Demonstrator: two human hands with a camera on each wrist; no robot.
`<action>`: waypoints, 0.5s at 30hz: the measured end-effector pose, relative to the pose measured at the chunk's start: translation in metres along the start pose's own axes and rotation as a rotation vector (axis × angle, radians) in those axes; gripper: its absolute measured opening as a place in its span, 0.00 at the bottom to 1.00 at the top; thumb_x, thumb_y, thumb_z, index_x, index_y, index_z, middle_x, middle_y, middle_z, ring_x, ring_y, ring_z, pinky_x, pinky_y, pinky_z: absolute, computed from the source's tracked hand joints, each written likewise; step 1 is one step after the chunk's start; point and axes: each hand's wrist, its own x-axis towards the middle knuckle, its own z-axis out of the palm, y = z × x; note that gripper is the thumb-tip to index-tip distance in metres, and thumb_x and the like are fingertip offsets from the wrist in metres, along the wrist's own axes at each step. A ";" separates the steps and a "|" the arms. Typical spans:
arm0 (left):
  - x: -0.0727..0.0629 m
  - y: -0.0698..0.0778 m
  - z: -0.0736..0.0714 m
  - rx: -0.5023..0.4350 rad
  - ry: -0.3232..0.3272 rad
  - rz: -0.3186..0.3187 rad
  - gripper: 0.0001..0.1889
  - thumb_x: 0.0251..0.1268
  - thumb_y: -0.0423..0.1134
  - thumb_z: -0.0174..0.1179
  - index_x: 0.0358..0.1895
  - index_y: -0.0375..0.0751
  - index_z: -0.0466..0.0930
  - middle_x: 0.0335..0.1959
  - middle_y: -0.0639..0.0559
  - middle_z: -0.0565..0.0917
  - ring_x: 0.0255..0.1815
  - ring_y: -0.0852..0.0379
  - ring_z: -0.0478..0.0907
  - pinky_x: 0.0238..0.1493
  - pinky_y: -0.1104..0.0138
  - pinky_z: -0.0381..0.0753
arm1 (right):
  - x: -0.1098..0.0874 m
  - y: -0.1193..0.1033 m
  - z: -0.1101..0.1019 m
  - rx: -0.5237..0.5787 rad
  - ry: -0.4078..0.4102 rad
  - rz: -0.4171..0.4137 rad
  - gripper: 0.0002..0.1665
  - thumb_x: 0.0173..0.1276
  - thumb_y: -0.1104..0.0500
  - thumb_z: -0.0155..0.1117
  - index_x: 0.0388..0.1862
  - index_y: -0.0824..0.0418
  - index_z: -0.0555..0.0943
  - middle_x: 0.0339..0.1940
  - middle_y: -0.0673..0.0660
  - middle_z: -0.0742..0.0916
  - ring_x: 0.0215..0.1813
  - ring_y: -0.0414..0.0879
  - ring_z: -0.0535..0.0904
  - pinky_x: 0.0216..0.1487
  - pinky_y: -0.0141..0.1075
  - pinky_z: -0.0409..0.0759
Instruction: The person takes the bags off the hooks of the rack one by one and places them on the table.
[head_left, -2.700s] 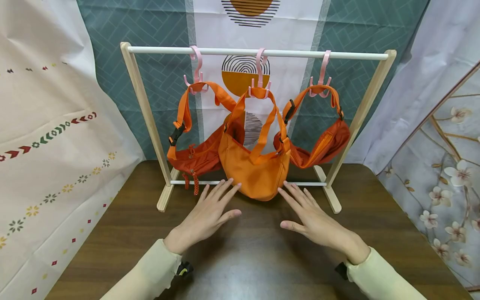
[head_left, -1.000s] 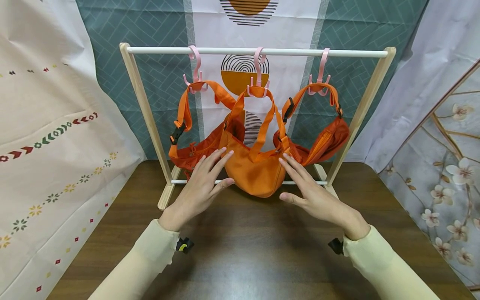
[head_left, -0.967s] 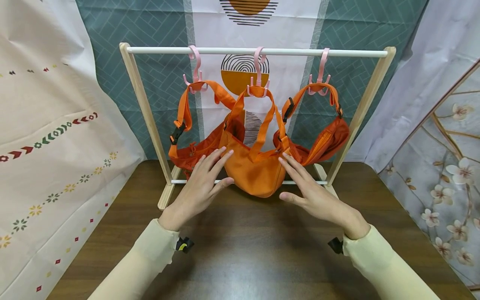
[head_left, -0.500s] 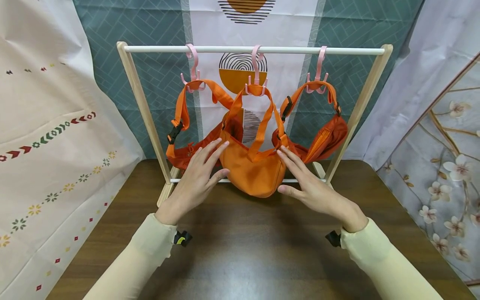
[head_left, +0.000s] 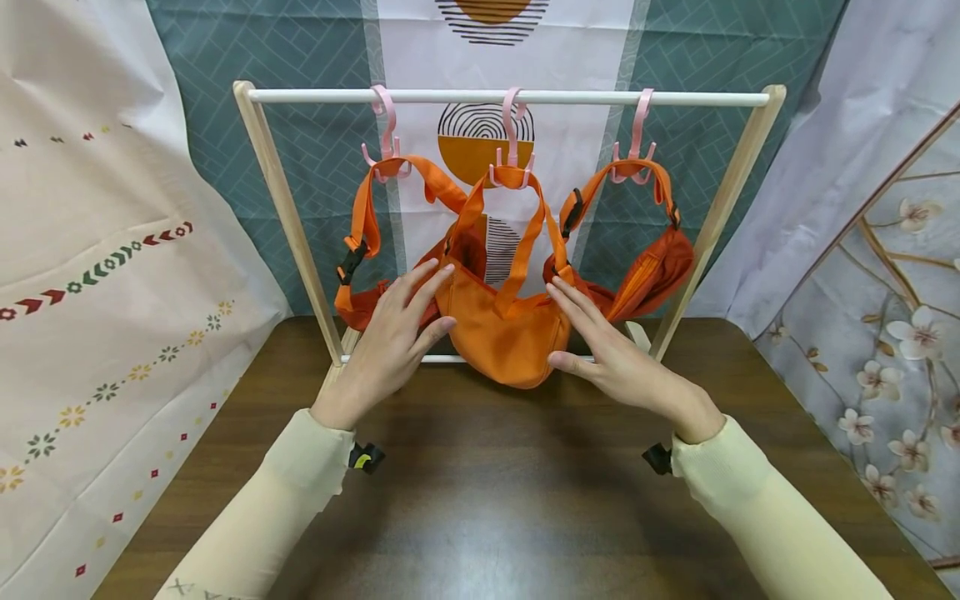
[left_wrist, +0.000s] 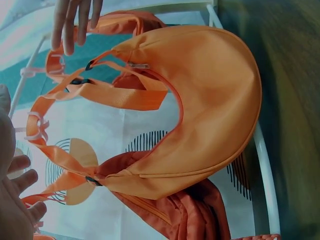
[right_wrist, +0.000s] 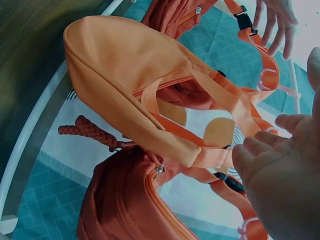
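Observation:
A light-orange crescent-shaped shoulder bag (head_left: pixel 510 342) hangs by its strap from the middle pink hook (head_left: pixel 512 133). My left hand (head_left: pixel 386 346) is at its left side, fingers extended and thumb apart. On the other side, my right hand (head_left: pixel 622 362) mirrors it, fingertips close to the bag's upper right corner. Whether either hand touches the fabric I cannot tell. Behind the left hand hangs a darker red-orange bag (head_left: pixel 366 305), partly hidden. Another red-orange bag (head_left: pixel 654 273) hangs at the right. In the left wrist view, the middle bag (left_wrist: pixel 215 95) shows whole.
A wooden-legged rack with a white top rail (head_left: pixel 450 97) carries the bags on pink hooks. Its lower white bar (head_left: pixel 442 359) runs just above the brown table (head_left: pixel 480 483). Patterned cloths hang behind and at both sides.
Both open hands have risen from beside the middle bag's lower edge to its upper sides. The bags still hang from their hooks. The head view has shifted slightly.

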 end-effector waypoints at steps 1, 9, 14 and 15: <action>0.001 -0.001 0.000 0.002 0.006 0.001 0.39 0.78 0.68 0.38 0.82 0.49 0.62 0.81 0.42 0.61 0.80 0.41 0.59 0.78 0.41 0.54 | 0.001 -0.001 -0.001 0.001 -0.002 0.001 0.52 0.79 0.43 0.61 0.87 0.36 0.39 0.87 0.41 0.43 0.86 0.50 0.44 0.77 0.61 0.60; 0.005 -0.002 -0.005 0.003 0.024 0.010 0.38 0.80 0.68 0.37 0.80 0.48 0.64 0.80 0.43 0.62 0.79 0.43 0.61 0.78 0.42 0.56 | 0.007 -0.005 -0.002 0.003 -0.017 0.001 0.51 0.79 0.41 0.59 0.87 0.36 0.39 0.87 0.41 0.42 0.86 0.50 0.44 0.78 0.61 0.57; 0.007 -0.004 -0.008 0.006 0.030 0.012 0.37 0.79 0.68 0.38 0.80 0.49 0.63 0.79 0.41 0.63 0.78 0.43 0.61 0.77 0.41 0.56 | 0.010 -0.007 -0.004 -0.002 -0.014 0.004 0.51 0.79 0.41 0.59 0.87 0.36 0.39 0.87 0.41 0.43 0.86 0.51 0.46 0.78 0.61 0.57; 0.008 -0.004 -0.009 0.010 0.032 0.010 0.38 0.79 0.68 0.38 0.80 0.49 0.63 0.79 0.42 0.63 0.78 0.43 0.61 0.77 0.41 0.56 | 0.011 -0.008 -0.004 -0.002 -0.013 0.003 0.51 0.79 0.40 0.59 0.87 0.36 0.39 0.87 0.42 0.43 0.86 0.52 0.47 0.78 0.61 0.57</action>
